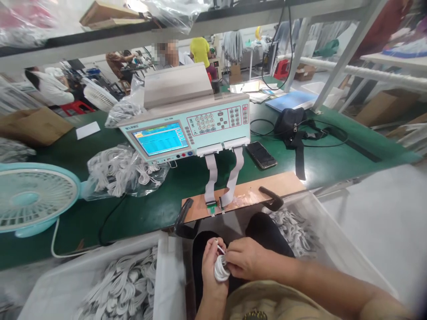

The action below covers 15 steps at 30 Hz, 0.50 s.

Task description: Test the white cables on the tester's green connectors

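Note:
Over my lap, a coiled white cable [221, 269] rests in my left hand [211, 262], whose fingers are wrapped round it. My right hand [246, 258] pinches the same cable from the right side, its fingertips at the coil's upper edge. A short end of the cable sticks up between the two hands. Just beyond them, a wooden board [247, 195] carries a small green circuit board [212, 209] with connectors at its front edge. Two grey ribbon cables run from there up to a tester [190, 129] with a lit blue screen.
White bins of coiled cables stand at left [167, 258] and right [353, 240]. Black clamps [187, 222] hold the board to the green table. A fan [33, 198], bagged cables [113, 171], a phone [261, 155] and a black bag [290, 124] surround the tester. Other people work behind.

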Tool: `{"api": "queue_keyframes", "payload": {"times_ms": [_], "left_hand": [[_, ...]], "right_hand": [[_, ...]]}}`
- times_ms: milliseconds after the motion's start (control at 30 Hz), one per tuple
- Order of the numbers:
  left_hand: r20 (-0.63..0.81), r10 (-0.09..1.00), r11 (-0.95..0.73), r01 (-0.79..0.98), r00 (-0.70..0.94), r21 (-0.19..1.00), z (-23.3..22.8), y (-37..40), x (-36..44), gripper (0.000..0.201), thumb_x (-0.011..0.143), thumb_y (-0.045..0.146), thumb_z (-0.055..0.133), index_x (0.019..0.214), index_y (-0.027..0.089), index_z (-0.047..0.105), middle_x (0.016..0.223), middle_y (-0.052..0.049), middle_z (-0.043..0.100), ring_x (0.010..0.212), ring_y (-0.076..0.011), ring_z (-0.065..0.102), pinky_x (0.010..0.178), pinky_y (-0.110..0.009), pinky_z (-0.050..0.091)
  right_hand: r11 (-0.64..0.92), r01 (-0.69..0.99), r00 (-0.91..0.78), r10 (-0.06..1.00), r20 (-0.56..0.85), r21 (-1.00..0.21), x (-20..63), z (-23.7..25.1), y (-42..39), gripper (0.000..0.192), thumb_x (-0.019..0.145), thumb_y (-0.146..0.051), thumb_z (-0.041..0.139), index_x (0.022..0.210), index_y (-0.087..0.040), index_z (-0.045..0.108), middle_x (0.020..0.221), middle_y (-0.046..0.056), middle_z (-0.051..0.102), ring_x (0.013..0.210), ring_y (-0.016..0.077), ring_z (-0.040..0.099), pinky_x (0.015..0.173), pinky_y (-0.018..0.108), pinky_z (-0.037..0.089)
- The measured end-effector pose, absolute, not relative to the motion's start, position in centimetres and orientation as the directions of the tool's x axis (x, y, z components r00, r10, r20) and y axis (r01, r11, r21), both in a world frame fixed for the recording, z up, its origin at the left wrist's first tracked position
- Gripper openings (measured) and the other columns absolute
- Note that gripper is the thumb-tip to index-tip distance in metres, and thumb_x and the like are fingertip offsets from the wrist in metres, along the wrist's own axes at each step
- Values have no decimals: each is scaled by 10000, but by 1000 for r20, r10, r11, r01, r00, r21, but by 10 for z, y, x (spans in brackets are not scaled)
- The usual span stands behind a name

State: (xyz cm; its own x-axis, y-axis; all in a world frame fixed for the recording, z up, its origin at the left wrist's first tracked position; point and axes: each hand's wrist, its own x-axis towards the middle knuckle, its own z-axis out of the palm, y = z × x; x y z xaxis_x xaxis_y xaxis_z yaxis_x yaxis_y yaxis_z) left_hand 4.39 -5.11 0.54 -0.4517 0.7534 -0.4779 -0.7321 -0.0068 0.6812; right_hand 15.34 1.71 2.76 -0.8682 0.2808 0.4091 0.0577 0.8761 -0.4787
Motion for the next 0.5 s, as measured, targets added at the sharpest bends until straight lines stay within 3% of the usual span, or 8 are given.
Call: {"api": "queue_keyframes", "payload": {"times_ms": [100,200,267,333,400,500], "left_hand": [[-470,717,-15,-685,-515,728,8,-51,46,246,656,336,698,747,183,529,676,40,501,591,-88,481,558,-180,405],[-396,757,40,-569,-519,821,6,-49,43,236,704,364,666,773,175,543,670,39,508,574,-85,475,534,-175,394],[-338,794,89,-453,-506,887,2,-45,37,221,740,372,636,778,171,554,657,37,517,571,-90,475,524,-175,391],[-285,815,118,-338,-504,934,-4,-40,31,210,767,375,612,782,171,564,651,34,531,577,-95,484,527,-177,396],[-251,817,127,-262,-520,957,-10,-34,27,216,779,386,596,784,171,572,658,28,551,590,-102,502,538,-180,408],[-253,794,132,-250,-553,959,-14,-26,24,236,771,402,602,808,170,583,683,19,579,613,-114,531,560,-197,441]], "right_hand": [[663,107,-757,537,371,-741,151,24,18,91,731,-142,477,670,-178,534,613,-4,520,530,109,463,485,207,348],[207,151,-593,801,79,-967,147,18,25,52,689,-145,513,649,-176,506,565,-40,477,498,91,432,473,192,327],[-80,77,-552,827,-109,-994,143,13,34,43,685,-187,538,660,-174,505,559,-49,481,497,91,433,485,194,336],[-255,2,-590,780,-207,-967,138,8,44,107,692,-262,575,686,-165,532,577,-41,515,509,98,452,512,206,358],[-293,-8,-627,746,-224,-956,134,4,53,193,698,-338,610,686,-151,563,589,-27,541,519,103,463,531,217,366],[-231,-22,-553,814,-180,-973,128,-2,58,274,703,-412,633,649,-154,557,564,-33,517,509,103,441,512,217,348]]}}
